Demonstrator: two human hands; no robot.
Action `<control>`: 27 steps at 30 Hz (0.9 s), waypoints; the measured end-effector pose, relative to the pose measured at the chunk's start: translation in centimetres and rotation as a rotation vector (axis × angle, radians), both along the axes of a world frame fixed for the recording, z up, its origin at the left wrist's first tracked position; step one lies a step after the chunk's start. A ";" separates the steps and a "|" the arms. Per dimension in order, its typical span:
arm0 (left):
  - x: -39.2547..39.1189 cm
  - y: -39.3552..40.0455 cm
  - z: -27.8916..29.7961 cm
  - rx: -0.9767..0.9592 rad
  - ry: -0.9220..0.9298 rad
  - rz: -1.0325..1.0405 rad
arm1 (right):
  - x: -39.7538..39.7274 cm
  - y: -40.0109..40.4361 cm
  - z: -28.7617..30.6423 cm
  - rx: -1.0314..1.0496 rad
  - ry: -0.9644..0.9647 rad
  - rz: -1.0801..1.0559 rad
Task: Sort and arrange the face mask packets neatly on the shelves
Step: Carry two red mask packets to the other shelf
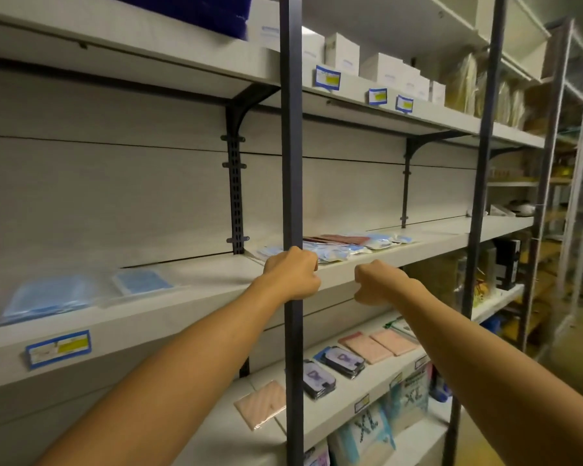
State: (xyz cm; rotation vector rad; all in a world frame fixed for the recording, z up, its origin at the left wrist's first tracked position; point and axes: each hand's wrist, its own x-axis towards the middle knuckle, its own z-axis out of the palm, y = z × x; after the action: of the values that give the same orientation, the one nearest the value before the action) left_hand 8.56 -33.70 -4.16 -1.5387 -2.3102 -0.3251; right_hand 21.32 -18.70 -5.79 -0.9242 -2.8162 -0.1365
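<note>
A loose pile of blue and reddish face mask packets [350, 247] lies on the middle shelf [189, 311], just behind the dark upright post [292, 163]. Two more blue packets [48, 297] lie flat at the shelf's left end. My left hand [292, 275] is at the shelf's front edge with its fingers curled round the post, just in front of the pile. To its right, my right hand [377, 282] hangs in a loose fist before the shelf edge and holds nothing that I can see.
The lower shelf carries pink packets [377, 348] and dark packets [340, 361], with XL packs [367, 428] below. White boxes [344, 52] stand on the top shelf. A second dark post [482, 163] rises at the right, with more racks beyond it.
</note>
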 end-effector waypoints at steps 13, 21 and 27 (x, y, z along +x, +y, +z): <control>1.6 9.2 -0.6 -0.029 -0.040 0.055 | 0.5 10.6 -0.9 0.043 -0.028 0.105; 3.2 14.6 -1.1 -0.008 0.012 0.201 | 3.0 18.0 -0.9 0.085 -0.001 0.186; 3.4 17.7 -0.8 0.001 0.048 0.286 | 3.7 22.8 -1.1 0.078 0.028 0.198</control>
State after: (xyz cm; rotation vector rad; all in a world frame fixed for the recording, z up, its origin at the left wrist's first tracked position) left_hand 11.96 -16.00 -5.00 -1.1789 -2.4477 -0.2121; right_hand 25.00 4.10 -6.93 -0.6215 -2.8338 -0.2033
